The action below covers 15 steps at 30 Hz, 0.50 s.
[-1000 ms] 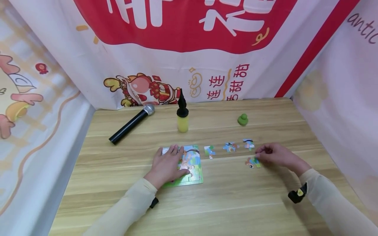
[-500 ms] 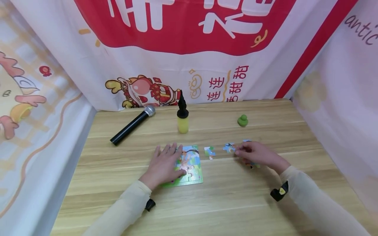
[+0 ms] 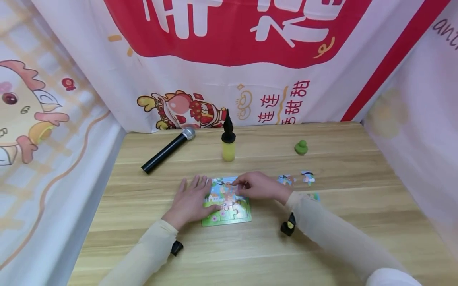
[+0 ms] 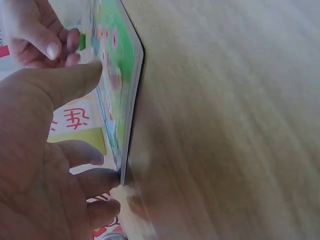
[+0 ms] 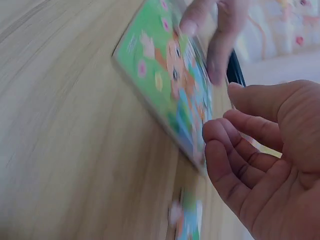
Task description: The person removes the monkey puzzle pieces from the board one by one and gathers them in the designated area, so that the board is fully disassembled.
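Note:
A flat jigsaw puzzle (image 3: pixel 243 216) with a colourful cartoon picture lies on the wooden table. Across its left side rests my left hand (image 3: pixel 189 202), fingers spread and thumb over the picture. My right hand (image 3: pixel 259 186) hovers at the puzzle's upper right, its fingers loosely bent. In the right wrist view my right hand (image 5: pixel 265 145) shows a gap between thumb and index, with nothing visible there. One loose jigsaw piece (image 5: pixel 191 217) lies just beyond the puzzle's edge. Farther right lie a blue piece (image 3: pixel 285 179), another piece (image 3: pixel 308 177) and a partly hidden one (image 3: pixel 315 196).
A black microphone (image 3: pixel 166 153) with a silver head lies at the back left. A yellow bottle-like thing with a black pointed top (image 3: pixel 229 149) stands behind the puzzle. At the back right sits a small green knobbed object (image 3: pixel 301 147). Printed cloth (image 3: pixel 200 75) hangs around the table.
My right hand has moved left from the loose pieces to the puzzle; those pieces remain on the table. My left hand stays at the puzzle's left side. The head view has shifted slightly.

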Motion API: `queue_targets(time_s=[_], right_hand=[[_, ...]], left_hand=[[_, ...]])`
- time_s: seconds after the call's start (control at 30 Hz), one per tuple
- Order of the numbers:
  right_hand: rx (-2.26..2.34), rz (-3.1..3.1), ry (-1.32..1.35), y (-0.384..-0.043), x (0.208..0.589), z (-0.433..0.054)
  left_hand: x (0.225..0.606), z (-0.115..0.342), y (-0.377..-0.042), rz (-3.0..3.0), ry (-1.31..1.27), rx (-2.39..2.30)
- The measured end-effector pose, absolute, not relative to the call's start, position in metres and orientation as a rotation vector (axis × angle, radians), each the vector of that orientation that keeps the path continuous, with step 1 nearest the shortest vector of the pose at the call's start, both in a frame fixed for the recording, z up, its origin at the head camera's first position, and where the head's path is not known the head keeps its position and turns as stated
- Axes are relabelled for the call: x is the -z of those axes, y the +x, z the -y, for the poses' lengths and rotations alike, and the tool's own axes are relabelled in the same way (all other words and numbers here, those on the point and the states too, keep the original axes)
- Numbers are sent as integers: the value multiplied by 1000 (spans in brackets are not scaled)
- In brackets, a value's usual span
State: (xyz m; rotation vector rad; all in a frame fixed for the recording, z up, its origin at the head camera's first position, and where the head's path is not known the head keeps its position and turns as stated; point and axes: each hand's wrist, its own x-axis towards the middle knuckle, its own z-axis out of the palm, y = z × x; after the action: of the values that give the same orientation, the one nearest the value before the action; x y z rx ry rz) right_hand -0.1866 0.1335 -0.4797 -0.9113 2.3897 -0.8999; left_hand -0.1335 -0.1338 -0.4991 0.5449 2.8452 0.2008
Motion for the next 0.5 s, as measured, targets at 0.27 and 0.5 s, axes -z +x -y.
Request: queue_targets(time_s=[0.27, 0.5], right_hand=[[792, -2368, -1013, -187, 490, -104], [781, -2394, -974, -185, 491, -100]], left_hand=[[499, 132, -133, -2800, 557, -215], [498, 135, -134, -2809, 550, -220]])
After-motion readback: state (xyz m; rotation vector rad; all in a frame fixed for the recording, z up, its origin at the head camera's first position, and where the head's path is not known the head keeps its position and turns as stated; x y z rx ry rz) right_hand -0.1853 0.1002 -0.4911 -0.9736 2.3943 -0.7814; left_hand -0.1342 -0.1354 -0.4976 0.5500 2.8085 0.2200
